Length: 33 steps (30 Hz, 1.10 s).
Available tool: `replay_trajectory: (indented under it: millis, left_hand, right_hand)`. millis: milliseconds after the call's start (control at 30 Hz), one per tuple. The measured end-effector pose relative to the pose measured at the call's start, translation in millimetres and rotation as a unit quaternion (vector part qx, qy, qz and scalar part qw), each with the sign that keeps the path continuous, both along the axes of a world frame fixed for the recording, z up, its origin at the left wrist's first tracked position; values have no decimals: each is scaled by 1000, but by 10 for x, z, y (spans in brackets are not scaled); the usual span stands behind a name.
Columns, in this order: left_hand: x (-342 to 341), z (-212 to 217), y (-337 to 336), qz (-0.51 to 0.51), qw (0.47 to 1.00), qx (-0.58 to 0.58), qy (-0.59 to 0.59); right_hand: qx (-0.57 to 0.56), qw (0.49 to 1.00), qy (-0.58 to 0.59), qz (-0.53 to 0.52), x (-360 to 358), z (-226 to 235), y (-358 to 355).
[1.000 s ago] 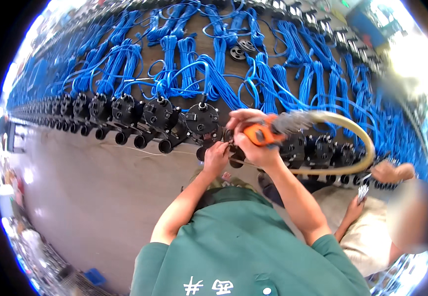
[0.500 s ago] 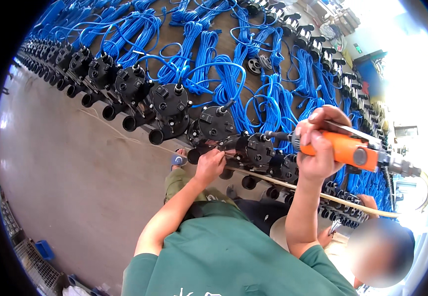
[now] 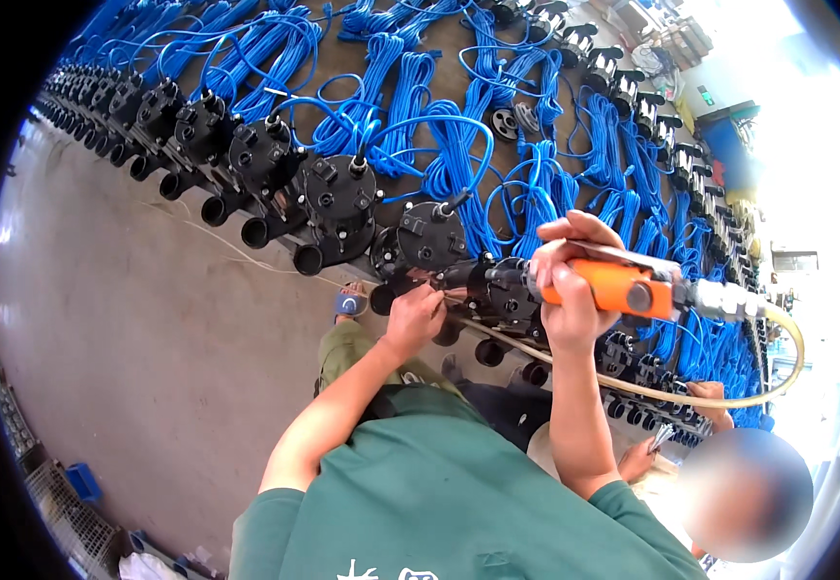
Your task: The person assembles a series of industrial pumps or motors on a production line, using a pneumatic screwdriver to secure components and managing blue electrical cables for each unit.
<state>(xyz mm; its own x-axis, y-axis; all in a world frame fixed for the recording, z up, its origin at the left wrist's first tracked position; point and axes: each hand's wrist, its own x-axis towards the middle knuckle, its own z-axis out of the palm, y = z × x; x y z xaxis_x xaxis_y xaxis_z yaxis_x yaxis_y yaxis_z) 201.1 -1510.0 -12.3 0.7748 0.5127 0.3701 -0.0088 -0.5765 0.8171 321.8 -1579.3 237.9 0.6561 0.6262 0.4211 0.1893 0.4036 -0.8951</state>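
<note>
Right hand [image 3: 574, 290] wrapped tight round orange power tool [image 3: 613, 287], tip at black pump [image 3: 502, 285] in the long row. Left hand [image 3: 415, 317] pinching something small beside it. Could slip and nick those fingers; hose [image 3: 720, 396] could snag.

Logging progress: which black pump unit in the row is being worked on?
The black pump unit between the left hand and the orange power tool; the others sit untouched.

Right hand [image 3: 567, 290]: fingers wrapped round an orange power screwdriver [image 3: 613, 286], its pale hose [image 3: 729, 394] trailing behind. Left hand [image 3: 414, 317]: fingertips pinched at a black pump housing [image 3: 497, 288], just ahead of the tool's tip. Beyond the fingers: row of black pumps [image 3: 246, 155]; blue cable coils [image 3: 458, 145]. Below: concrete floor [image 3: 130, 329].
</note>
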Motion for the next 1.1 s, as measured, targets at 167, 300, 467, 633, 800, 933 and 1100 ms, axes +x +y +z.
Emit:
replay_trajectory:
  millis: [167,300,467,633,800,933,1100]
  left_hand:
    - [-35,9,-32,11,1000,-29,2]
    - [-74,-70,-78,14,998,-62,1]
    - [-94,-102,-129,35,991,-127,4]
    - [-65,-134,-152,34,992,-122,-4]
    - [-80,-198,-160,32,996,-77,-11]
    - [-75,-189,-195,46,996,-75,-21]
    - [-87,-173,-232,52,995,-81,-11]
  right_hand:
    - [-47,998,-2,40,-193,-246,-121]
    - [-61,997,-2,42,-197,-493,-165]
    - [-92,995,-27,35,-223,-519,-209]
    - [-70,997,-29,31,-223,-450,-216]
    - [-67,997,-22,17,-216,-515,-209]
    - [-76,997,-16,17,-221,-488,-195]
    - [-77,997,-11,12,-244,-479,-178]
